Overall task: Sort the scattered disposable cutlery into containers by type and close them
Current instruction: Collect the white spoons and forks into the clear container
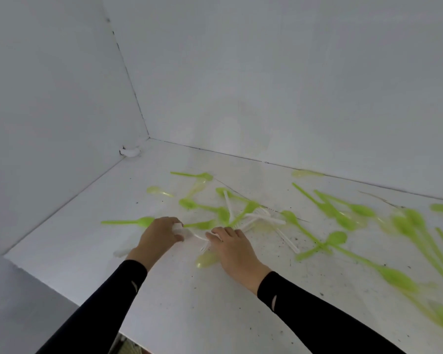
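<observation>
Centrally, head view, item by item.

Left hand (159,236): fingers curled under, thumb closed against them, gripping white cutlery (179,228) whose ends show past the knuckles; type too blurred to name.

Right hand (234,249): palm down, fingers reaching forward nearly straight, tips resting on the same run of white pieces just beside the left hand; no closed grip visible.

Black sleeves (113,297): one on each forearm.

White forks (257,217): loose crossed heap just beyond the right hand, lying on the table (189,310).

Green spoons (363,210): many, scattered flat across the middle and right of the table, several overlapping; those at the right edge are smeared by blur.

Single green spoon (129,222): left of the left hand, bowl toward it.

Pale yellow spoon (206,259): translucent, beside the right hand's near edge.

Table: white, speckled with dark marks, set in a corner of white walls (266,72).

Small white fitting (130,151): at the foot of the left wall, near the corner.
</observation>
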Available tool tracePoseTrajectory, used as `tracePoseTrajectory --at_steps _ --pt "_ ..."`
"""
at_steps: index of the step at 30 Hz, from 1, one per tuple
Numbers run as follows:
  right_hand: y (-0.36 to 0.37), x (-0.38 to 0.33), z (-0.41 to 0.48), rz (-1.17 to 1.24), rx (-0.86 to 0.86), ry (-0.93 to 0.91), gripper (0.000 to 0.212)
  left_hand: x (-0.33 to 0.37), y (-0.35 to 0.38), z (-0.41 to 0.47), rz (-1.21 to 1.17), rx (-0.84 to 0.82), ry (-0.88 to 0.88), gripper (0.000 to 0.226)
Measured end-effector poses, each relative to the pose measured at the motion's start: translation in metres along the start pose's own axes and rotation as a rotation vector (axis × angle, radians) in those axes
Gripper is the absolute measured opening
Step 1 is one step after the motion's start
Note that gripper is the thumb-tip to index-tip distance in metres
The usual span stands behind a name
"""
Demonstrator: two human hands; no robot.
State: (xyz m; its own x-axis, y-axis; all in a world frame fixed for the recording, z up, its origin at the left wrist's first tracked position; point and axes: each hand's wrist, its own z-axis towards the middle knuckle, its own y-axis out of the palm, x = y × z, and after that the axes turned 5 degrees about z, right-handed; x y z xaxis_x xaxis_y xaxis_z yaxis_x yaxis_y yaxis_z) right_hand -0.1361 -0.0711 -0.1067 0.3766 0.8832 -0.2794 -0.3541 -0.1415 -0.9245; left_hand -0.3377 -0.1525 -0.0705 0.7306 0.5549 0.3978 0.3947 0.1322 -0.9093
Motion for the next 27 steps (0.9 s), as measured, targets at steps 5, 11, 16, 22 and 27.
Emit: tracePoseTrajectory --at_steps 5,11,16,22,27 --pt "-0.004 0.014 0.003 0.016 0.144 -0.005 0.011 0.0 -0.002 0.004 -0.025 0.085 0.066 0.009" --pt "-0.042 0.003 0.009 0.525 0.255 0.148 0.027 0.047 -0.035 -0.005 -0.643 0.043 0.085 0.019" --pt "-0.073 -0.007 0.024 0.938 0.203 0.366 0.029 0.093 -0.041 -0.015 -0.878 -0.018 0.157 0.015" --pt "-0.081 -0.005 0.026 1.216 0.104 0.511 0.031 0.124 -0.025 -0.01 -0.961 0.171 0.04 0.026" --pt "-0.082 0.002 0.026 1.119 0.129 0.633 0.035 0.144 -0.015 -0.017 -1.092 -0.118 0.001 0.033"
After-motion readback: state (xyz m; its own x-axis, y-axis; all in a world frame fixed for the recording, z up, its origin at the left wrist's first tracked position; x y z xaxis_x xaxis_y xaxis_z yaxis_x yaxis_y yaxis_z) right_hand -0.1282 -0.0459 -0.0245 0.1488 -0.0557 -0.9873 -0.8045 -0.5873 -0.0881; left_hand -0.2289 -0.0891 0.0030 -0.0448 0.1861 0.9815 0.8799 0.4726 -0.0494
